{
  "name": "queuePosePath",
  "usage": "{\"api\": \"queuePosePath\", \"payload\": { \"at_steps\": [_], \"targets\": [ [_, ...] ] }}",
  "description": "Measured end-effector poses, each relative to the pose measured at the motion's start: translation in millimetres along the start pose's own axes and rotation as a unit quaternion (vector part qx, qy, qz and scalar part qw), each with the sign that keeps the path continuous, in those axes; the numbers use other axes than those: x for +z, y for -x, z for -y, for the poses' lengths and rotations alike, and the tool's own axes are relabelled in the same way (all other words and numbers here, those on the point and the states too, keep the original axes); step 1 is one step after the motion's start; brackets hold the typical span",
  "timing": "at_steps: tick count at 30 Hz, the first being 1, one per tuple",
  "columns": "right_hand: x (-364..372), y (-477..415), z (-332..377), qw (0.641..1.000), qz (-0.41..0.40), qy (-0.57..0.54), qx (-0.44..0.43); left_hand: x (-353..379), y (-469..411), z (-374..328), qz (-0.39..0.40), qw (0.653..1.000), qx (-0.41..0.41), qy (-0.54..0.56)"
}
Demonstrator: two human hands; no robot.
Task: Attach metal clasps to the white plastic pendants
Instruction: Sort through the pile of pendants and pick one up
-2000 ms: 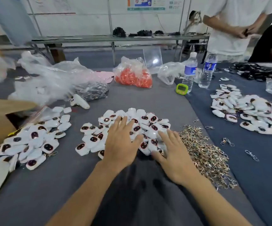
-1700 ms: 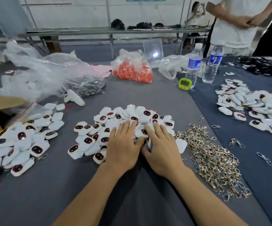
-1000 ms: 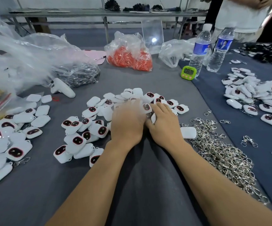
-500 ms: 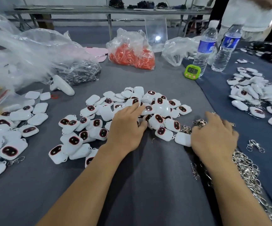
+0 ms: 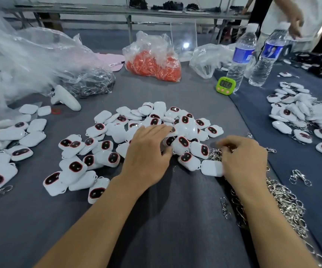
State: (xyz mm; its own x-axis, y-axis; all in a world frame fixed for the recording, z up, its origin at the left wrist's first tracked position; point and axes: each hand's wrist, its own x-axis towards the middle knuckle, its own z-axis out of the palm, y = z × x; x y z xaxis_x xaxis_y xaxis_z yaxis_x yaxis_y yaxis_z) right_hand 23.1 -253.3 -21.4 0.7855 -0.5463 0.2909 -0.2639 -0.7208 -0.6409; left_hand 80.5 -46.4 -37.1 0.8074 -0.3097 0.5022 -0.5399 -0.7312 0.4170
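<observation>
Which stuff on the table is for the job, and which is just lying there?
For the job: pendants, clasps, left hand, right hand.

Just lying there: bottles, green timer, orange bag, white controller.

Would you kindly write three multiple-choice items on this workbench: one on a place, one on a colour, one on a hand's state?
1. Where does the pile of metal clasps lie?
A. right of the middle pendant heap
B. left of it
C. behind the bottles

2. What colour is the small timer?
A. blue
B. green
C. orange

3. How is the left hand placed?
A. raised clear
B. gripping a bottle
C. palm down on the white pendants

Answers: 1 A, the clasps spread under the right hand beside the heap. 2 B, its casing is bright green. 3 C, its fingers lie spread over the pendants.
</observation>
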Motion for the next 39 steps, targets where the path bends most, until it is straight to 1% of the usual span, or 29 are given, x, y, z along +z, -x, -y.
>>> {"api": "queuePosePath", "payload": {
  "at_steps": [2, 4, 6, 8, 11, 13, 15, 17, 18, 20, 22, 24, 25, 26, 27, 29, 30, 31, 33, 35, 37, 39],
  "targets": [
    [2, -1, 2, 0.999, -0.003, -0.028, -0.017, 2, -2, -2, -0.004, 0.999, 0.031, 0.011],
    [8, 3, 9, 0.997, 0.034, -0.047, -0.044, 5, -3, -6, 0.007, 0.999, 0.053, 0.005],
    [16, 8, 15, 0.991, 0.089, 0.003, -0.096, 8, -2, -11, 0.022, 0.998, 0.057, -0.013],
    [22, 10, 18, 0.983, 0.119, 0.047, -0.134, 10, -1, -12, 0.022, 0.997, 0.061, -0.031],
    [20, 7, 17, 0.989, 0.103, -0.006, -0.109, 8, 2, -11, 0.002, 0.998, 0.056, -0.043],
    [20, 9, 17, 0.989, 0.103, -0.042, -0.099, 6, 1, -12, -0.01, 0.999, 0.045, -0.024],
    [20, 13, 23, 0.982, 0.11, -0.137, -0.067, 1, 2, -17, -0.019, 0.998, 0.043, 0.028],
    [19, 16, 30, 0.955, 0.109, -0.274, -0.008, -3, 7, -23, -0.03, 0.995, 0.03, 0.092],
    [18, 17, 34, 0.937, 0.112, -0.331, 0.022, -4, 9, -26, -0.037, 0.992, 0.008, 0.123],
    [17, 20, 41, 0.889, 0.144, -0.426, 0.079, -4, 10, -28, -0.065, 0.983, -0.044, 0.165],
    [16, 22, 45, 0.844, 0.173, -0.493, 0.123, -5, 9, -30, -0.076, 0.975, -0.094, 0.187],
    [16, 19, 44, 0.829, 0.184, -0.513, 0.126, -6, 7, -32, -0.044, 0.962, -0.119, 0.241],
    [16, 17, 42, 0.832, 0.188, -0.509, 0.115, -5, 8, -33, -0.029, 0.956, -0.122, 0.267],
    [16, 16, 41, 0.843, 0.188, -0.493, 0.101, -4, 8, -33, -0.022, 0.95, -0.128, 0.284],
    [15, 14, 38, 0.868, 0.177, -0.457, 0.081, -3, 9, -32, -0.025, 0.944, -0.139, 0.297],
    [15, 10, 31, 0.938, 0.12, -0.322, 0.034, -2, 8, -28, -0.05, 0.932, -0.172, 0.315],
    [13, 7, 27, 0.965, 0.087, -0.248, 0.02, -3, 7, -25, -0.06, 0.927, -0.188, 0.32],
    [10, 5, 22, 0.981, 0.061, -0.184, 0.012, -3, 6, -22, -0.069, 0.923, -0.202, 0.32],
    [2, 0, 12, 0.997, 0.055, -0.062, 0.005, -5, 6, -18, -0.085, 0.923, -0.226, 0.301],
    [-4, -2, 7, 0.994, 0.099, 0.051, -0.013, -7, 6, -15, -0.088, 0.925, -0.232, 0.287],
    [-4, -1, 7, 0.985, 0.14, 0.096, -0.036, -8, 6, -14, -0.074, 0.924, -0.229, 0.298],
    [-4, -1, 11, 0.98, 0.161, 0.109, -0.053, -9, 8, -16, -0.06, 0.921, -0.219, 0.318]
  ]
}}
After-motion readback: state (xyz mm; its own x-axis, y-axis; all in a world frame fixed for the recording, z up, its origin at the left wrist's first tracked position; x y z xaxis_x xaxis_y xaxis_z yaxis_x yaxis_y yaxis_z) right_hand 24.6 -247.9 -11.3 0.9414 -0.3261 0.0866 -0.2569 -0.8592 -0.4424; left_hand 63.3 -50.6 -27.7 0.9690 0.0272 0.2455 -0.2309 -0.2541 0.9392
